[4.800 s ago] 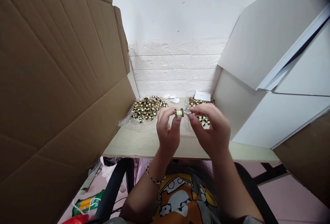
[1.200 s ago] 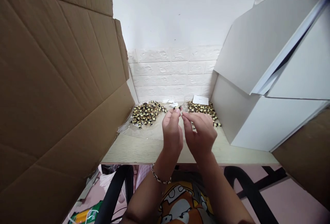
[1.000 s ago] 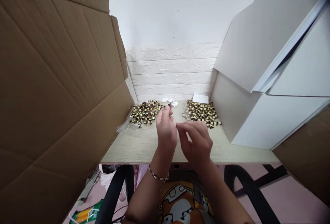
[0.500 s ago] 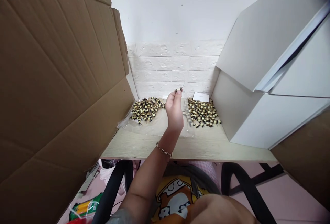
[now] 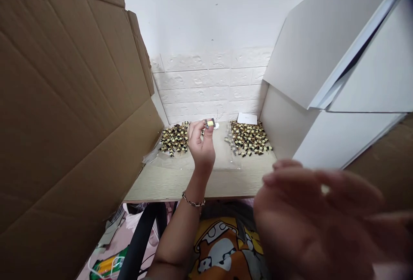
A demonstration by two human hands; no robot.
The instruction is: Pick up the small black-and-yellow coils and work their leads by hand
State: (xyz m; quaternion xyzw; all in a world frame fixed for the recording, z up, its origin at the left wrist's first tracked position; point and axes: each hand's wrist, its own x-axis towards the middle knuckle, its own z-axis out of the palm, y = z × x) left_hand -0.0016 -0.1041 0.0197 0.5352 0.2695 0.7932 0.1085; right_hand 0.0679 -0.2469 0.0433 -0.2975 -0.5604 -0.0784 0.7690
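Observation:
Up over the middle of the desk is my left hand (image 5: 202,142), closed in a pinch. Thumb and fingers hold a small transformer (image 5: 210,123) with a yellow-wrapped body and black ends; thin wires stick up near it. Close to the camera at lower right, my right hand (image 5: 319,220) looms large and blurred. Its fingers look loosely spread, and I see nothing held in them. A pile of similar transformers (image 5: 174,139) lies left of my left hand on clear plastic sheeting (image 5: 161,161). Another transformer pile (image 5: 250,138) lies on the right.
A white card (image 5: 247,118) rests behind the right pile. Tall cardboard (image 5: 74,86) walls the left side, and white boxes (image 5: 297,52) stand at the right. The desk (image 5: 155,185) ends at its front edge, with a black chair armrest (image 5: 138,237) below.
My left hand has shifted left and slightly down, turning the transformer so its yellow side shows. My right hand has come up into view at lower right. The camera view has shifted slightly.

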